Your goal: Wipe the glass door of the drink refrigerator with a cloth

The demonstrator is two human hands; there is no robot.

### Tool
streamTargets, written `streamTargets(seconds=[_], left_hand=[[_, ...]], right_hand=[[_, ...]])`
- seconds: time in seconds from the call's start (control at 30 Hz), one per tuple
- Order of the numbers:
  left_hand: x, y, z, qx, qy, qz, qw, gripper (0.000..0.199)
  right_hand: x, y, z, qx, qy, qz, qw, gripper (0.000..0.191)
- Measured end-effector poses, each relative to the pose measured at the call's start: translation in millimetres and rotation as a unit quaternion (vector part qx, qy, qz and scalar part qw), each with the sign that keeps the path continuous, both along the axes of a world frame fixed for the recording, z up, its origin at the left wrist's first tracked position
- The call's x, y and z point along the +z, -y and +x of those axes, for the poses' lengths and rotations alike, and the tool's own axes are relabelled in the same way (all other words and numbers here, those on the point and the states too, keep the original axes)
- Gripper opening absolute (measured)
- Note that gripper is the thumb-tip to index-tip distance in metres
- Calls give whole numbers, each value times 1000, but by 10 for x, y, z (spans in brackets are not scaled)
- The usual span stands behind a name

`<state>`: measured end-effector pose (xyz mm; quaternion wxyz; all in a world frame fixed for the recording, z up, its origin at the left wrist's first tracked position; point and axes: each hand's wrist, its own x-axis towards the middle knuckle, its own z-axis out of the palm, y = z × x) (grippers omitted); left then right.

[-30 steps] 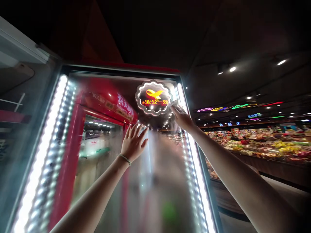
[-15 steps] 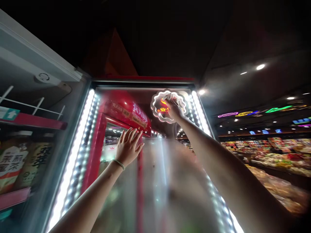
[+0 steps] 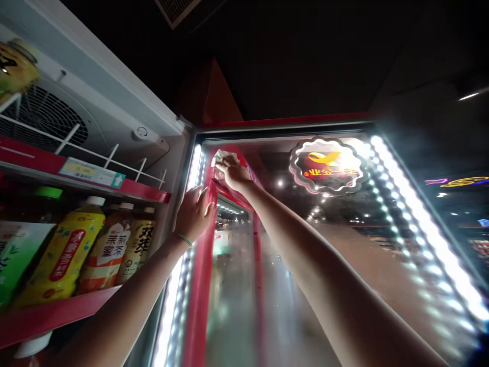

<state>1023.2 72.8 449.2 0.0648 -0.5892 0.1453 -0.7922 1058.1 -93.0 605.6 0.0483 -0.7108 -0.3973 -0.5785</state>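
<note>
An open glass fridge door (image 3: 282, 306) stands before me, with bright LED strips down both sides. Near its upper left corner my right hand (image 3: 237, 176) presses a crumpled white cloth (image 3: 223, 155) against the glass. My left hand (image 3: 194, 211) is by the door's left LED strip, just below and left of the right one. Its fingers are apart and it holds nothing; whether it touches the glass I cannot tell. A scalloped sticker (image 3: 324, 165) with a yellow logo sits at the upper right of the glass.
At left, the fridge's red-edged shelf (image 3: 76, 308) carries several drink bottles, among them a yellow bottle (image 3: 64, 250). A white wire rail (image 3: 91, 148) and a fan grille (image 3: 49, 114) are above. A red fridge shows in or through the glass.
My right hand has moved from the sticker leftward to the upper left of the glass. My left hand has shifted to the door's left side. The view has turned left, showing more bottles.
</note>
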Motion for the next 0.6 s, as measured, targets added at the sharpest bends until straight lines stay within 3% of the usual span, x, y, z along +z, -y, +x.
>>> streamTargets(seconds=[0.13,0.27,0.4,0.6], left_hand=[[33,-271,-71,10,19,-9,1000,43],[75,-308,-31,18,18,-13,1000,42],[112,-49,118,0,3,4,1000,44],[135,742,291,-47,-8,11,999,42]], right_hand=[[-99,-532,-7,51,-1,-35,998,51],[-82,-455,63,69,20,-46,996,51],[26,139,170,29,56,-10,998,51],[110,1541,216,-41,110,54,992,53]])
